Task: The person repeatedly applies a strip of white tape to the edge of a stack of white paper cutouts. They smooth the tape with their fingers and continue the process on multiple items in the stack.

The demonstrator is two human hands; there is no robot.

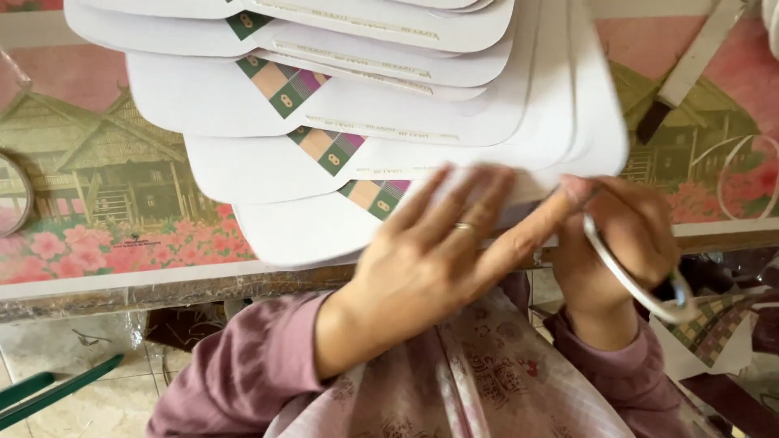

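Note:
A fanned stack of white die-cut card sheets (243, 97), each with a small chequered colour patch, lies on the table. My left hand (438, 243), a ring on one finger, rests flat with spread fingers on the nearest sheet (300, 227) at the table's front edge. My right hand (625, 235) is closed at the sheet's right corner, and a thin white curved strip (625, 280) loops down from it. What else that hand holds is hidden by motion blur.
The table (105, 186) wears a printed cloth of houses and pink flowers. A knife-like tool with a pale handle (690, 69) lies at back right. A round rim (16, 195) shows at left. Chequered paper scraps (714, 328) hang at right; green bars (49, 393) lie below left.

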